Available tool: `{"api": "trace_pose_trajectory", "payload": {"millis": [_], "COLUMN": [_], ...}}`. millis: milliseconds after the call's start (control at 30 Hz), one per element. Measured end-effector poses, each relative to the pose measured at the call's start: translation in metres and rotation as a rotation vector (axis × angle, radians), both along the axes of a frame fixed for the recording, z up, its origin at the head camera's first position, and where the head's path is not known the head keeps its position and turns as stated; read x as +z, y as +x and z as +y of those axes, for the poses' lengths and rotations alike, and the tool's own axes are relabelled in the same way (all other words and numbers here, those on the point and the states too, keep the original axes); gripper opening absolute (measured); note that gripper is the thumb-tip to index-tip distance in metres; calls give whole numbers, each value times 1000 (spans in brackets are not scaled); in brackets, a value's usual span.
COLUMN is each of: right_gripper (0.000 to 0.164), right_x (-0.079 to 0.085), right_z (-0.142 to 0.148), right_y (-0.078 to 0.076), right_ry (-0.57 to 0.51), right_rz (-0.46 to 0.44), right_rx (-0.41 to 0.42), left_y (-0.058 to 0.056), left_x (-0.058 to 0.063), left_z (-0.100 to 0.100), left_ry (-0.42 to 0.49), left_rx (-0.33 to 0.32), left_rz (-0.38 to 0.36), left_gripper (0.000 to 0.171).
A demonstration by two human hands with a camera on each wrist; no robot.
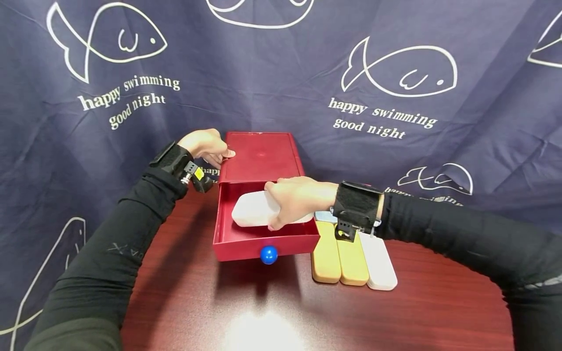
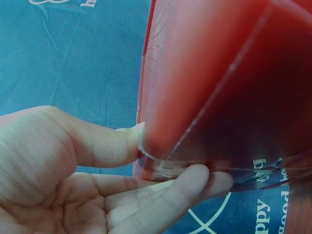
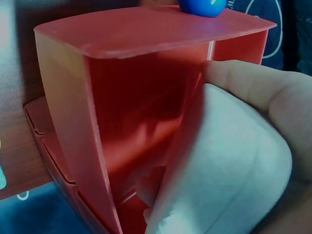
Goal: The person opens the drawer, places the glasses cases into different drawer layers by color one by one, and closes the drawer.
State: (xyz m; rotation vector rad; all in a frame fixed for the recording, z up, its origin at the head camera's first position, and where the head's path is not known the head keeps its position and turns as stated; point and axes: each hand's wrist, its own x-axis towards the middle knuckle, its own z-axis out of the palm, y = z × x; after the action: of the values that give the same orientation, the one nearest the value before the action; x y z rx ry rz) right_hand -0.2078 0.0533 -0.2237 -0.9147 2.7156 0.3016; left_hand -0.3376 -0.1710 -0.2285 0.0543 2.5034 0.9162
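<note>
A red drawer box (image 1: 261,153) stands on the table, its drawer (image 1: 246,248) pulled out at the front with a round blue knob (image 1: 269,254). At the box's rear left, my left hand (image 1: 206,145) grips its edge. The left wrist view shows the thumb on one side of that red edge (image 2: 146,112) and fingers on the other. My right hand (image 1: 300,197) holds a white, rounded, oblong case (image 1: 252,209) lengthwise across the drawer opening. In the right wrist view, the case (image 3: 234,146) is tilted, thumb and fingers around it. Whether it touches the drawer floor, I cannot tell.
Right of the drawer, two yellow cases (image 1: 326,258) and another white case (image 1: 378,265) lie side by side on the reddish-brown table (image 1: 189,292). A light blue item (image 1: 324,216) shows partly behind them. A dark blue fish-print curtain (image 1: 263,73) hangs behind the box.
</note>
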Motion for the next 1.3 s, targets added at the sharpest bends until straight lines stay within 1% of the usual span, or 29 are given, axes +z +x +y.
{"api": "trace_pose_trajectory", "payload": {"millis": [167, 400, 500, 633, 967, 1167, 1300], "right_gripper": [57, 57, 57, 56, 50, 49, 48], "right_x": [-2, -5, -6, -8, -3, -9, -12], "right_z": [-3, -4, -4, -6, -11, -16, -20], "right_y": [-2, -5, -7, -10, -14, -12, -10], "right_ry": [18, -31, -38, -30, -42, 14, 62], "right_rz": [-15, -33, -27, -11, 19, 65, 101], "right_rx": [1, -19, -17, 5, 35, 58, 56], "left_y": [-1, -2, -2, -2, -3, -4, -4], "left_x": [-1, -2, -2, -2, -3, -4, -3], "left_z": [-1, 0, 0, -1, 0, -1, -2], "left_ry": [10, 4, -5, 2, 9, 13, 9], "left_rx": [-2, -5, -6, -5, 2, 1, -6], "left_rz": [6, 10, 8, 7, 4, 5, 6], "left_gripper": [41, 41, 43, 42, 43, 42, 43]}}
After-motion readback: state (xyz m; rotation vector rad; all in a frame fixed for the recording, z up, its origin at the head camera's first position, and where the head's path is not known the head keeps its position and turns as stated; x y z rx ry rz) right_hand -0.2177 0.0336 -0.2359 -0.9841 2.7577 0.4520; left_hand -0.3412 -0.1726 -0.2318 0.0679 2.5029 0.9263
